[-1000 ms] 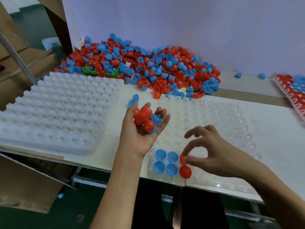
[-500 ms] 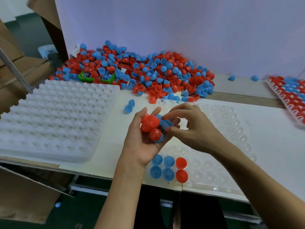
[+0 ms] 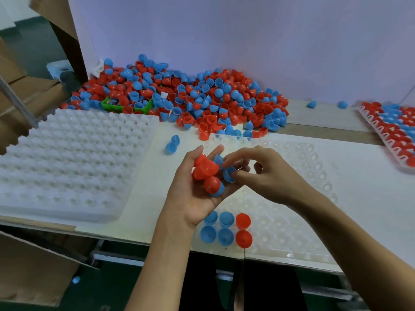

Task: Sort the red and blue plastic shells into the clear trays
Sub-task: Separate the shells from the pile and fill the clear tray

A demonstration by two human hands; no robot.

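Note:
My left hand is palm up over the clear tray, cupping a handful of red and blue shells. My right hand reaches into that handful and pinches a blue shell between thumb and fingers. In the tray's near left corner sit several blue shells and two red shells. A big heap of red and blue shells lies at the back of the table.
A stack of white dimpled trays fills the left. Two loose blue shells lie beside it. A filled tray of red and blue shells sits at the far right. A green bin is buried in the heap. Cardboard boxes stand at left.
My right hand left the tray's near corner after setting down a red shell, rose to my left palm and took hold of a blue shell there.

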